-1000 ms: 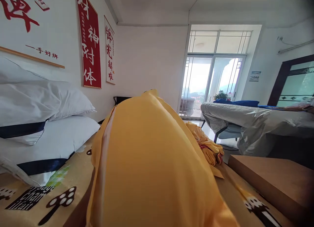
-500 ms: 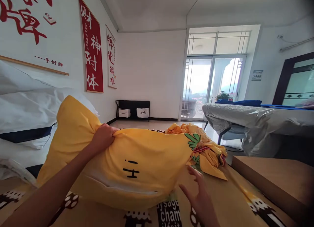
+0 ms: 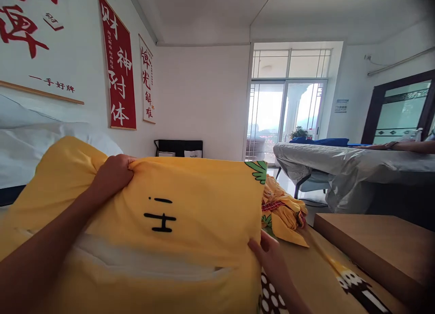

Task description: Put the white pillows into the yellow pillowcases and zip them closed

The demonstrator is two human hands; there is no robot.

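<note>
The room is lit softly by daylight let in through the far glass doors, where the outside view is nearly bleached white. The ceiling is left in grey shade. Pale glints are scattered over the plastic sheet at right. The near part of the yellow cloth is blurred; the overhead right corner is darkened by vignetting.

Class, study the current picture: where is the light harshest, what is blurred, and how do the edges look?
Head view: daylight glares through the glass door, paling the scenery outside; head view: the yellow cover blurs along its lower part, though its "Hi" lettering reads clearly; head view: the top right corner darkens and the red banner leans.
</note>
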